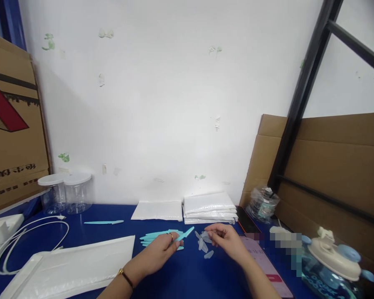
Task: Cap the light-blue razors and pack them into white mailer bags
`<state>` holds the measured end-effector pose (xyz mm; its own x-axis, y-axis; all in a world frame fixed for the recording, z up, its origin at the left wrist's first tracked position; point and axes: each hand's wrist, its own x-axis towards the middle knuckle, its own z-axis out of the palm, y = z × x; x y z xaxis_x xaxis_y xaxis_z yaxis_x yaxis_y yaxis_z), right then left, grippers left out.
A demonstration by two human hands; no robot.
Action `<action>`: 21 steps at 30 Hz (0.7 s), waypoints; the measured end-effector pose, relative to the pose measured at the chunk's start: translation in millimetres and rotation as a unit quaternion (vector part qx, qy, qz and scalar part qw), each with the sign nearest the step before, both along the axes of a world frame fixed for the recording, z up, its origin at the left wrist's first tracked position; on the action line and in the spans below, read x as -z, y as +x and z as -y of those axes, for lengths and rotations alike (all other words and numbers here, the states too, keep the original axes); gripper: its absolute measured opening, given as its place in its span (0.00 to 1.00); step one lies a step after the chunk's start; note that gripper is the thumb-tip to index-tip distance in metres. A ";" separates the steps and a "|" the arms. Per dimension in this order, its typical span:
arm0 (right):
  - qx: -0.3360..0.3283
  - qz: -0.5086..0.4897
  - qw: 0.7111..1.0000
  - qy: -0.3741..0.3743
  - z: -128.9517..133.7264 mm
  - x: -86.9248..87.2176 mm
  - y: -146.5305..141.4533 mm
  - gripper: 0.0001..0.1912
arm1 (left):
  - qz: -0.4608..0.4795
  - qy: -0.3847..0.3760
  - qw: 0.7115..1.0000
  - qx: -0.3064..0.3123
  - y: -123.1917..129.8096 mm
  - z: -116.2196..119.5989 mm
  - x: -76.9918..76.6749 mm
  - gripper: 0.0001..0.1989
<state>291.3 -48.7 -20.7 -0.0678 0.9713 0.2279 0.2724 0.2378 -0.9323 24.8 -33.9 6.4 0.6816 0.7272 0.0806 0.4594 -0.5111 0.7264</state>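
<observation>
My left hand (162, 251) is closed on a light-blue plastic stick (187, 234), its narrow end pointing up to the right. Several similar blue sticks (148, 238) lie under and beside that hand on the blue table (187, 278). My right hand (224, 241) has its thumb and forefinger close together over a small group of translucent caps (202, 245); whatever lies between those fingertips is too small to make out. One cap (208, 254) rests a little nearer to me. Another blue stick (103, 222) lies alone at the left.
White padded mailers (208, 205) are stacked at the wall, with a flat one (157, 210) beside them. A large mailer (77, 265), white cable (34, 220) and clear jars (77, 193) are left; a pink phone (264, 270), dark phone (248, 222) and blue jug (333, 265) right.
</observation>
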 end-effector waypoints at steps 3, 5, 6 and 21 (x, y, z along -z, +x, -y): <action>-0.023 -0.033 0.999 -0.030 0.2 0.2 -0.4 0.23 | 0.001 -0.001 1.000 0.006 -1.1 1.2 -1.3 0.23; -0.020 -0.033 0.999 -0.025 1.3 -0.1 -1.7 0.22 | 0.000 -0.010 1.000 0.009 -1.7 1.3 -0.8 0.24; -0.014 -0.029 0.999 -0.019 2.0 -0.4 -2.7 0.22 | 0.002 -0.017 1.000 0.011 -1.8 1.1 -0.2 0.24; -0.021 -0.149 0.987 -0.050 10.6 -7.3 -7.4 0.17 | 0.036 -0.032 0.999 0.015 -1.5 -2.5 5.5 0.21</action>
<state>283.9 -59.3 -13.4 -0.0529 0.9879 0.1461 -0.0249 0.1449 -0.9891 23.3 -31.4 0.9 0.6972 0.7120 0.0836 0.3907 -0.4752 0.7884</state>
